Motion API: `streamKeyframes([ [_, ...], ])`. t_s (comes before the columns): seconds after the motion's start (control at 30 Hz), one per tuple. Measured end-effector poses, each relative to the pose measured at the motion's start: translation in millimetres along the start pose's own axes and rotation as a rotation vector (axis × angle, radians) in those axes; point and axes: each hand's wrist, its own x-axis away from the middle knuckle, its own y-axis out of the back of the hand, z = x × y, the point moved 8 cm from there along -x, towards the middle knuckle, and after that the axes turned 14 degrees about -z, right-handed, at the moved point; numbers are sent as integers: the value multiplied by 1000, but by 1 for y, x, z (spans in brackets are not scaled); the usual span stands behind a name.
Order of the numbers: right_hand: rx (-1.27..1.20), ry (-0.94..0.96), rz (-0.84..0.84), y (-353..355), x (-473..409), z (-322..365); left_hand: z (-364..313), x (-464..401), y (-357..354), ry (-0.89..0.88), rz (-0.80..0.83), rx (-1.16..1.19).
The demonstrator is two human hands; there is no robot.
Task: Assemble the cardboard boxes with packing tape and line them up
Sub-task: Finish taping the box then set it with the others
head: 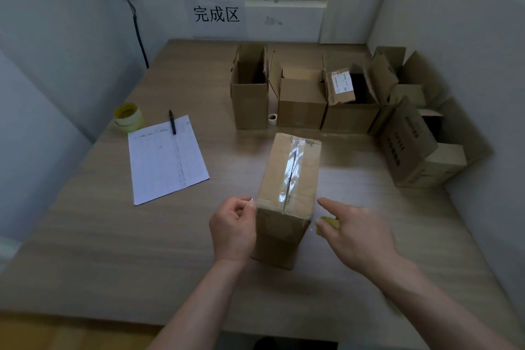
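Brown cardboard box [288, 179] is sitting just in front of the open boxes [301, 99], seam taped. Left hand [233, 229] is pinching a tape end at its near corner; right hand [355, 231], forefinger out, is cupping something yellow, probably the roll. Next: pressing that strip down, I'd judge.

Two bare forearms enter from the near edge, no sleeves in view. Left hand [233, 229] and right hand [356, 231]: no gloves, rings, watch or bands visible. Nails short. Right arm slightly motion-blurred. Nothing else of the body shows.
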Motion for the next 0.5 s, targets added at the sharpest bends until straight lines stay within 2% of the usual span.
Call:
streamKeyframes([
  [0.3,9,29,19,-17,-10,-4,19,-11,-13,82,49,-44],
  [0.5,-18,157,-16,-27,-5,-2,41,-14,-22,241,116,93],
])
